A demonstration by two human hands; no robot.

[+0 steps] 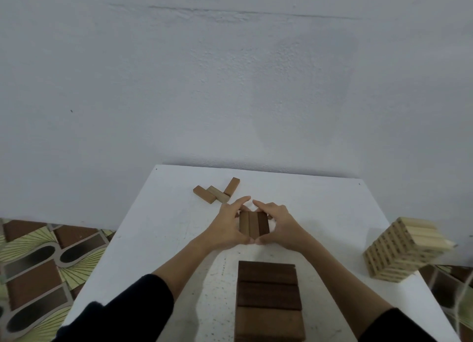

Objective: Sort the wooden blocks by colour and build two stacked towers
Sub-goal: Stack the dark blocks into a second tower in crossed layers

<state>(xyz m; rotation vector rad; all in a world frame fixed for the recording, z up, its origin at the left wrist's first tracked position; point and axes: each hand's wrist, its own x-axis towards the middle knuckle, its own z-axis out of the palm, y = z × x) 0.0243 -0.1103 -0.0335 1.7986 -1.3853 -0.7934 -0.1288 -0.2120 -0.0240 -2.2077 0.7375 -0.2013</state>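
A: Three brown blocks [254, 224] lie side by side as one flat row at the middle of the white worktop [158, 229], their long edges touching. What frames them?

B: Both of my hands. My left hand [228, 225] curves against the row's left side and my right hand [280, 226] against its right side. The thumbs nearly meet at the near edge and the forefingers reach toward each other beyond the far edge. The fingers are bent round the row, so the hands are closed in on it from both sides, squeezing the three pieces together. The row rests on the worktop.

A: What stands nearer to you?

B: A dark tower [268, 300] of brown blocks, directly in front of me, with three blocks across its top layer running crosswise to the row between my hands. It stands apart from that row.

A: And to the right?

B: A pale tower [404, 252] of light wooden blocks, many layers tall, at the right edge of the worktop, well apart from my hands. It appears tilted in this wide-angle view.

A: Anything loose?

B: Three stray blocks [217, 194] lie flat near the far left part of the worktop, just beyond my left forefinger. Two are mid-brown; the one between them is paler. Dark sleeves [122, 313] cover my forearms. A patterned floor [33, 265] shows at the left, and a plain wall [230, 85] rises behind.
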